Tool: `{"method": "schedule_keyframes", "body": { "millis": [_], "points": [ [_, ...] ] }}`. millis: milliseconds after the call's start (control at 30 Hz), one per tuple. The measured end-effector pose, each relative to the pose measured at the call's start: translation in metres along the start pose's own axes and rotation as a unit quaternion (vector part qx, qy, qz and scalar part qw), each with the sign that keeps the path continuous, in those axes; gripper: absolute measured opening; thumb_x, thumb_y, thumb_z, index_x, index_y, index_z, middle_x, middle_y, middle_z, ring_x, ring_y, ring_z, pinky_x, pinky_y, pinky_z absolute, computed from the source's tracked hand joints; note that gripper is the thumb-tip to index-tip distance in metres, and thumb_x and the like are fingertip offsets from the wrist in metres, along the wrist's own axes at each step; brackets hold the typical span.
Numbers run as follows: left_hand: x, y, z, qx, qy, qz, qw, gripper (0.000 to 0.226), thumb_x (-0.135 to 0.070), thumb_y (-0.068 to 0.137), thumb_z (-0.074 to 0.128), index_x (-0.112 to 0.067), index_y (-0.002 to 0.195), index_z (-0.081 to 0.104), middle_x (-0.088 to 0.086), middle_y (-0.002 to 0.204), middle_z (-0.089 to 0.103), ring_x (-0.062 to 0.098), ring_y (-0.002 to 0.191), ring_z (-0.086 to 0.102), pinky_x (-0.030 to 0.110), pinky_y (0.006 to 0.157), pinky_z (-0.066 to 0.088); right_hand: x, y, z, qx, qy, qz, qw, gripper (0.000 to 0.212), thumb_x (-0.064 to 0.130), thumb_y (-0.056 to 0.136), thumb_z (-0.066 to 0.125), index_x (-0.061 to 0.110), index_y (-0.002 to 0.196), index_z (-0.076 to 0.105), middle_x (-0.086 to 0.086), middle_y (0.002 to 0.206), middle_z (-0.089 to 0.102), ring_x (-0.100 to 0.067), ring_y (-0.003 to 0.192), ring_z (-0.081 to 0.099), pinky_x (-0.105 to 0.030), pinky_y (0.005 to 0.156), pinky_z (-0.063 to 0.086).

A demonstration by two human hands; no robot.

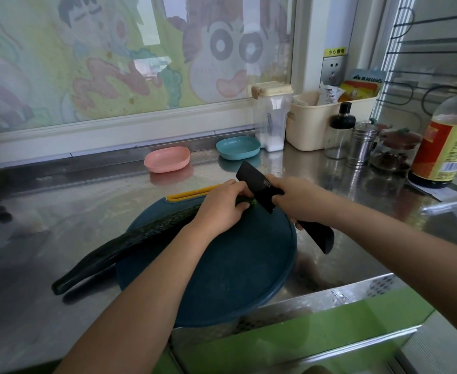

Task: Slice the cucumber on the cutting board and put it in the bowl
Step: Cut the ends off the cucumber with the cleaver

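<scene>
A long dark green cucumber [130, 241] lies slantwise across the round dark blue cutting board [230, 268], its left end hanging off onto the counter. My left hand [220, 209] grips the cucumber near its right end. My right hand [299, 199] holds a black knife [258, 188] by the handle, with the blade set against the cucumber's tip right beside my left fingers. A pink bowl [167, 159] and a blue bowl [238, 147] stand at the back of the counter, both without anything in them.
The steel counter [68, 209] runs under a window. At the back right stand a clear lidded container [272, 117], a beige basket [311, 122], several spice jars [362, 144] and a large sauce bottle [448, 136]. The counter's front edge runs just below the board.
</scene>
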State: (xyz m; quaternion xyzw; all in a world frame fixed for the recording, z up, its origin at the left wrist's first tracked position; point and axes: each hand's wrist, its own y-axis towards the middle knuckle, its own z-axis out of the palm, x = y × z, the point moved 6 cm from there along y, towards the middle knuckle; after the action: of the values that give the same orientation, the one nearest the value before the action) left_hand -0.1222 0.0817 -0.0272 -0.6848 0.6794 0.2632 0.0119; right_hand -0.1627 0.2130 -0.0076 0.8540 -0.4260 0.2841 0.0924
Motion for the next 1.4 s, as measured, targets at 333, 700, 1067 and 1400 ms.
{"method": "schedule_keyframes", "body": {
  "millis": [333, 700, 1067, 1400],
  "points": [
    [-0.001, 0.0, 0.0, -0.004, 0.007, -0.003, 1.0, 0.018, -0.016, 0.088, 0.063, -0.018, 0.105, 0.063, -0.001, 0.101, 0.057, 0.018, 0.098, 0.056, 0.027, 0.079, 0.041, 0.007, -0.001, 0.002, 0.005, -0.054, -0.011, 0.998, 0.053, 0.007, 0.094, 0.035, 0.025, 0.143, 0.029, -0.011, 0.099, 0.053, -0.022, 0.052, 0.057, -0.028, 0.041, 0.052],
    [-0.001, -0.001, -0.002, -0.013, -0.008, -0.002, 1.0, 0.018, -0.013, 0.085, 0.066, -0.017, 0.103, 0.064, -0.002, 0.103, 0.059, 0.017, 0.099, 0.057, 0.026, 0.081, 0.041, 0.002, 0.006, 0.019, -0.001, -0.06, 0.003, 0.998, 0.053, 0.007, 0.094, 0.036, 0.025, 0.143, 0.027, -0.007, 0.093, 0.051, -0.026, 0.069, 0.061, -0.037, 0.057, 0.058],
    [-0.001, 0.0, -0.001, -0.008, -0.002, -0.002, 1.0, 0.017, -0.015, 0.086, 0.064, -0.017, 0.103, 0.063, -0.002, 0.102, 0.059, 0.016, 0.098, 0.056, 0.023, 0.078, 0.039, -0.002, 0.001, 0.001, -0.013, -0.029, -0.004, 0.999, 0.051, 0.006, 0.093, 0.037, 0.026, 0.14, 0.034, -0.005, 0.088, 0.054, -0.017, 0.045, 0.055, -0.023, 0.037, 0.047],
    [-0.001, -0.001, -0.001, -0.009, 0.004, -0.007, 1.0, 0.018, -0.016, 0.087, 0.065, -0.017, 0.105, 0.063, 0.0, 0.104, 0.06, 0.018, 0.1, 0.057, 0.026, 0.082, 0.042, 0.004, 0.0, 0.0, -0.001, -0.03, -0.008, 1.0, 0.05, 0.006, 0.093, 0.035, 0.027, 0.138, 0.036, -0.01, 0.094, 0.055, -0.021, 0.048, 0.056, -0.025, 0.039, 0.048]
  ]
}}
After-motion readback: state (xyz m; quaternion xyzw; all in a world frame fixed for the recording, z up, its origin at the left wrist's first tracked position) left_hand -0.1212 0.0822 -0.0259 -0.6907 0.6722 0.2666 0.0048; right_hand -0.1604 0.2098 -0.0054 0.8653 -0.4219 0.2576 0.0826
